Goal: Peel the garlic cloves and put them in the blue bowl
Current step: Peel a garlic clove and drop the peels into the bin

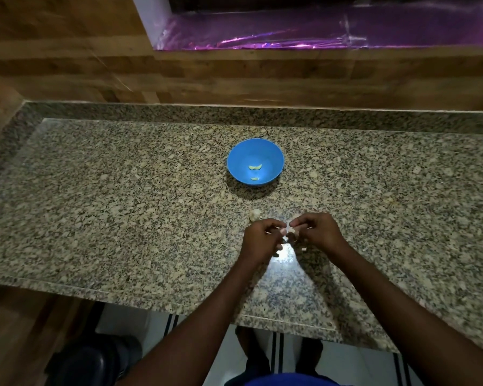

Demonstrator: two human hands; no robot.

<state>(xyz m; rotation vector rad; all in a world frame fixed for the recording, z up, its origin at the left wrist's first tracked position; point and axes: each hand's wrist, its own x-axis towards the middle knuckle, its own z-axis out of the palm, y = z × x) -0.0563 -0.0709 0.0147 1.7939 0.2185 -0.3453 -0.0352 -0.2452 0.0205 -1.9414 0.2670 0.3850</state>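
A blue bowl (pixel 255 151) stands on the speckled granite counter (pixel 123 190), with three pale peeled garlic cloves (pixel 255 167) lying in its bottom. Nearer to me, my left hand (pixel 260 236) and my right hand (pixel 317 229) meet above the counter and pinch one garlic clove (pixel 291 232) between their fingertips. The clove is mostly hidden by the fingers. A piece of the garlic bulb (pixel 254 215) lies on the counter just beyond my left hand.
A wooden wall (pixel 234 79) runs behind the counter, under a ledge covered in purple foil (pixel 318 32). The counter's front edge (pixel 151 299) is close to my body. Tiled floor and a dark object (pixel 95 360) show below.
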